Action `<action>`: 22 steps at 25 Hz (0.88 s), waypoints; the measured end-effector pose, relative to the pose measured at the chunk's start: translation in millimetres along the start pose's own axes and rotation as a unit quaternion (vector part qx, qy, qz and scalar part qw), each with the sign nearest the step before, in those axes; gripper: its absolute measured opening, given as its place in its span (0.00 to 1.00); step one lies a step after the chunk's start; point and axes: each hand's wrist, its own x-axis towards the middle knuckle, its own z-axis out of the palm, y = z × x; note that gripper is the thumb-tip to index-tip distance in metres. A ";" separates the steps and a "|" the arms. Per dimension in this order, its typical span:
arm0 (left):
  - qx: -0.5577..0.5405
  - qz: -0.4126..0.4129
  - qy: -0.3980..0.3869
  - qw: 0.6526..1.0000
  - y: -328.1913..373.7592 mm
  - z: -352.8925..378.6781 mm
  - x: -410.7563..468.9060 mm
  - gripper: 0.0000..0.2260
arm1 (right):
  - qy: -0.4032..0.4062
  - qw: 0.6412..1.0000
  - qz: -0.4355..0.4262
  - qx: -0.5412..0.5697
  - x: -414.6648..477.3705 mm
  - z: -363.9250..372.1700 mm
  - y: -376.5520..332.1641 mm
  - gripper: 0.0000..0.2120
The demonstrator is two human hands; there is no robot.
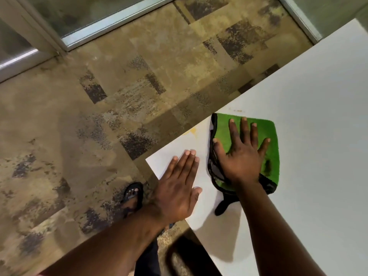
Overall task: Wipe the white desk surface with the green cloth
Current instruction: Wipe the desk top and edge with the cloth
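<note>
The white desk fills the right side of the head view, with its corner near the lower middle. A green cloth with a black edge lies folded near that corner. My right hand presses flat on the cloth with its fingers spread. Left of the cloth, my left hand rests flat on the desk corner, fingers together, holding nothing. Small yellowish marks show on the desk by its far edge, just left of the cloth, and faint specks lie beyond the cloth.
A mottled brown floor lies beyond the desk edge. My foot in a black sandal stands beside the desk corner. Metal-framed glass panels run along the top left and top right.
</note>
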 end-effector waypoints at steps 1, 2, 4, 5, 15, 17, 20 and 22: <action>0.003 0.001 0.002 1.000 0.0 0.5 -0.1 0.34 | -0.004 1.000 0.020 0.011 14.9 -2.3 -8.7 0.37; 0.008 0.001 0.002 1.000 0.2 0.8 -0.8 0.35 | -0.006 1.000 0.013 0.014 23.5 -2.1 -17.8 0.37; 0.012 0.002 0.001 1.000 1.2 0.5 -0.4 0.35 | -0.010 0.997 -0.071 0.002 17.9 0.4 -23.6 0.36; 0.006 0.002 0.003 1.000 1.5 -0.2 -0.1 0.35 | -0.012 0.993 -0.115 -0.007 7.2 1.9 -15.6 0.36; -0.047 0.010 0.065 0.997 -1.0 10.5 -2.0 0.34 | 0.030 0.998 -0.062 0.005 84.1 -8.2 -30.4 0.31; -0.043 0.009 0.077 0.996 -1.0 9.6 -3.4 0.34 | 0.036 0.995 -0.091 -0.010 76.1 -5.0 -42.8 0.28; -0.060 0.013 0.081 0.995 -3.5 2.5 -6.8 0.33 | 0.038 0.992 -0.120 -0.014 57.1 -1.1 -64.5 0.27; -0.124 0.000 0.100 0.987 -10.1 -4.7 -12.0 0.30 | 0.042 0.990 -0.133 -0.008 42.1 2.1 -77.3 0.26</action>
